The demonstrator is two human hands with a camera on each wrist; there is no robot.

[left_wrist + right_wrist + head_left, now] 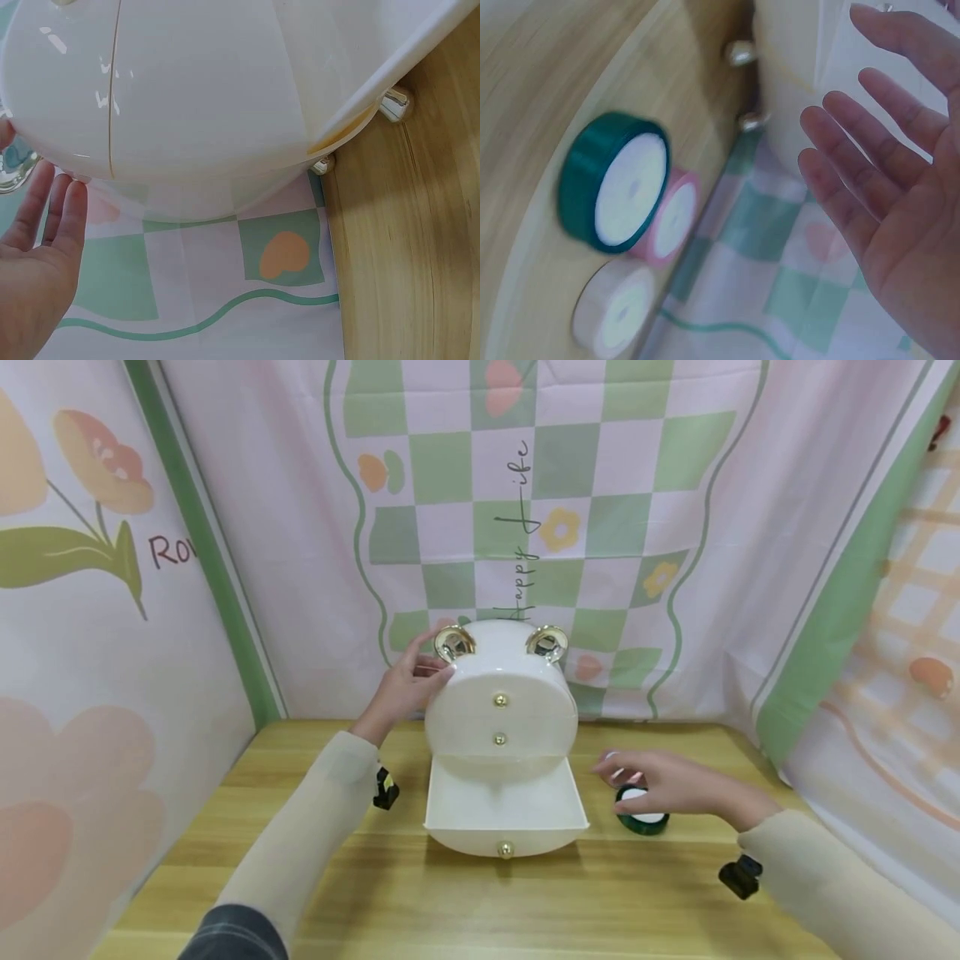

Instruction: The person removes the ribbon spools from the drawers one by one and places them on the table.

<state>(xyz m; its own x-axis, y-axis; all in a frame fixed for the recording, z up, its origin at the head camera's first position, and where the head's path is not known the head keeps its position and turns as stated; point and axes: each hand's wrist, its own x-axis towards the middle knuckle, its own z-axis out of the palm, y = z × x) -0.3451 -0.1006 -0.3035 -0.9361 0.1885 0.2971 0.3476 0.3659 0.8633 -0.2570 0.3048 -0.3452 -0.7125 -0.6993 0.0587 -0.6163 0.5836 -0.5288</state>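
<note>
A glossy white storage box [465, 718] with gold ear shapes and round gold knobs stands on the table, its lowest drawer [506, 793] pulled out at the front. My left hand [408, 689] touches the box's upper left side beside the gold ear; in the left wrist view its fingers [71, 214] are fairly straight. My right hand [675, 785] hovers to the right of the box, holding nothing, fingers loosely extended in the right wrist view. Below it lies a dark green ribbon roll [647, 828]. The right wrist view also shows a pink roll [656, 244] and a whitish roll [592, 315].
The wooden table [360, 893] ends at the back against a green-and-white checked curtain [442, 468]. More printed cloth [67, 635] hangs along the left side. Small gold feet [742, 52] hold the box off the table.
</note>
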